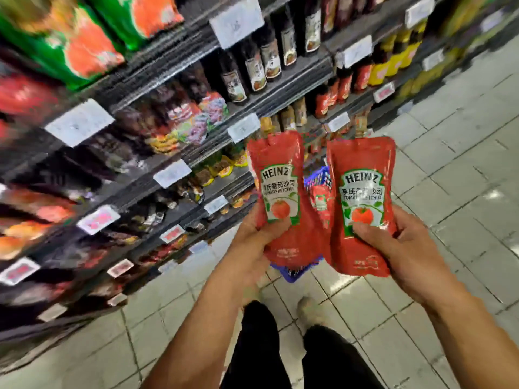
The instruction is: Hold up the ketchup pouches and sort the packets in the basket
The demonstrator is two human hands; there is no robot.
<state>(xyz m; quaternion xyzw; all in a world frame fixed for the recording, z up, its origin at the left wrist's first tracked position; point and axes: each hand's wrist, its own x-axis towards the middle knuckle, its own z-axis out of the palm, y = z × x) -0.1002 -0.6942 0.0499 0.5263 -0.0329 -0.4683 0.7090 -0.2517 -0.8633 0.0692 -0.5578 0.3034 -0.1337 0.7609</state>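
Observation:
Two red Heinz tomato ketchup pouches stand upright side by side in front of me. My left hand (254, 240) grips the left ketchup pouch (280, 192) near its bottom, thumb across the front. My right hand (404, 248) grips the right ketchup pouch (362, 203) the same way, thumb pressed below the tomato picture. Both pouches have spouts at the top. Between and behind them on the floor sits a blue shopping basket (317, 178) with another red pouch inside, mostly hidden.
Dark store shelves (174, 153) run along the left, packed with sauce bottles, packets and white and red price tags, blurred. The pale tiled floor (463, 164) stretches right and ahead. My dark trouser legs and shoes (309, 307) are below.

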